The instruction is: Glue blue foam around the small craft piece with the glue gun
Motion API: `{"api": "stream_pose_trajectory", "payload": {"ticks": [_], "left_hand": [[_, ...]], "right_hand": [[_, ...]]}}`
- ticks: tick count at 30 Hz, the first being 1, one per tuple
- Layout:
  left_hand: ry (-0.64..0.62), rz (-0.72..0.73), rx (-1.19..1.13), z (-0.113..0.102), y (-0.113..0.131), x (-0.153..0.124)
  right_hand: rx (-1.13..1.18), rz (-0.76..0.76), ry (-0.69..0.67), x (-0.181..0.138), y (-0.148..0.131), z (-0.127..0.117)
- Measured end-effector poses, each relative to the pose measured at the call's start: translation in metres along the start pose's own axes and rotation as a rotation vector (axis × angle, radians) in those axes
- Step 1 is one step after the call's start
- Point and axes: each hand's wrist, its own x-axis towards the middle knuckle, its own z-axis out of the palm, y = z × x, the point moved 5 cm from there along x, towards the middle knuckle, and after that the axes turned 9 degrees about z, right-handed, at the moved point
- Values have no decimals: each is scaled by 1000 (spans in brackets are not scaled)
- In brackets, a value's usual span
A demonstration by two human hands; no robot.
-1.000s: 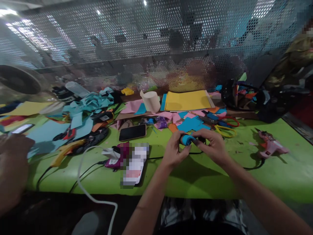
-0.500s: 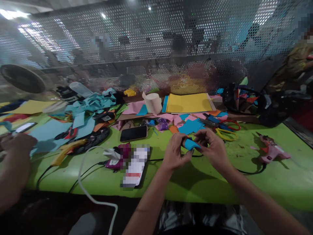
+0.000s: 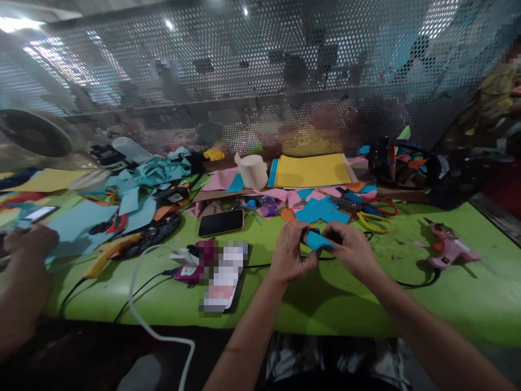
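We see plain, bright blue on the held piece (image 3: 317,240), a match for the blue scraps (image 3: 319,210). Our counter (image 3: 345,307) is lime green. We have deep yellow on the top sheet (image 3: 313,171), cream on the paper roll (image 3: 254,172), and pale teal on the crumpled strips (image 3: 154,169). One glue gun (image 3: 453,251) is pink, the other tool (image 3: 112,254) yellow-orange, the cable (image 3: 150,323) white. We face a grey panel (image 3: 244,106) patterned with rows of small dot-like holes.
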Motion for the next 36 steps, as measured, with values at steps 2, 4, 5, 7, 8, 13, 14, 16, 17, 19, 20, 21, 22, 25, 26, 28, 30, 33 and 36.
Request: {"api": "stream_pose_trajectory", "payload": {"ticks": [2, 4, 5, 7, 8, 13, 14, 16, 17, 19, 20, 21, 22, 25, 26, 28, 30, 33, 36], "left_hand": [[-19, 8, 14, 1, 1, 0], [-36, 2, 22, 2, 0, 0], [-44, -2, 24, 2, 0, 0], [-56, -8, 24, 3, 0, 0], [-61, -7, 24, 3, 0, 0], [-92, 5, 11, 4, 1, 1], [-103, 5, 3, 5, 2, 1], [-126, 1, -15, 5, 2, 1], [-137, -4, -24, 6, 1, 1], [-152, -9, -38, 7, 1, 1], [-155, -12, -43, 7, 0, 1], [-157, -15, -50, 7, 0, 1], [-159, -20, -59, 7, 0, 1], [-171, -57, -106, 6, 0, 1], [-177, -75, -126, 6, -1, 1], [-188, -112, -161, 7, -2, 1], [-194, -143, -196, 7, -2, 0], [-189, -213, -271, 6, -3, -1], [-188, -282, -349, 5, -3, -2]], "right_hand": [[12, 16, -10, 0, 2, 1], [2, 12, 4, 0, 2, 0], [-12, 5, 21, -1, 1, -1], [-45, -25, 63, -2, -2, -4], [-62, -47, 83, -3, -3, -5], [-117, -177, 162, -6, -10, -10], [-113, -197, 171, -6, -11, -11], [-96, -225, 180, -7, -11, -12], [-88, -238, 179, -7, -12, -12], [-91, -275, 172, -8, -14, -13], [-101, -298, 167, -9, -15, -13], [-112, -326, 165, -9, -17, -13], [-123, -355, 163, -10, -18, -13], [-147, -426, 159, -13, -22, -13], [-154, -440, 155, -14, -23, -13], [-169, -454, 135, -14, -24, -13], [-179, -467, 108, -14, -26, -13], [-206, -495, 67, -14, -28, -12], [-250, -514, 45, -15, -28, -11]]}}
